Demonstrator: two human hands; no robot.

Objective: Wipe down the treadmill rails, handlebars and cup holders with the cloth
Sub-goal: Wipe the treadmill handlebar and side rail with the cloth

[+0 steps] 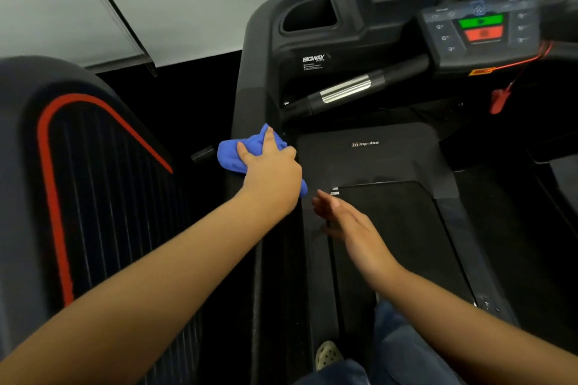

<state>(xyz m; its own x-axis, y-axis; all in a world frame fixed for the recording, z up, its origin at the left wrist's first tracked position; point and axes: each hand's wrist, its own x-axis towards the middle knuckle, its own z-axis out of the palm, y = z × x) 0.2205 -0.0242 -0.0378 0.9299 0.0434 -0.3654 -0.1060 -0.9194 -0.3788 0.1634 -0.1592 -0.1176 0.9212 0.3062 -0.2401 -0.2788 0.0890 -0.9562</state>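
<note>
My left hand (272, 169) grips a bunched blue cloth (233, 155) and presses it onto the treadmill's left side rail (250, 72), at the spot where the rail runs down from the console. My right hand (342, 217) hovers just right of it over the deck edge, fingers straight and empty. A handlebar (347, 92) with a silver sensor band slants up toward the console. The left cup holder (309, 14) is a dark pocket above the cloth.
The console panel (480, 30) with green and red buttons sits upper right, a red safety clip (500, 100) hanging below it. The motor cover (369, 153) and belt (394, 228) lie ahead. Another machine with red trim (53, 184) stands at left. My shoe (327, 355) is on the deck.
</note>
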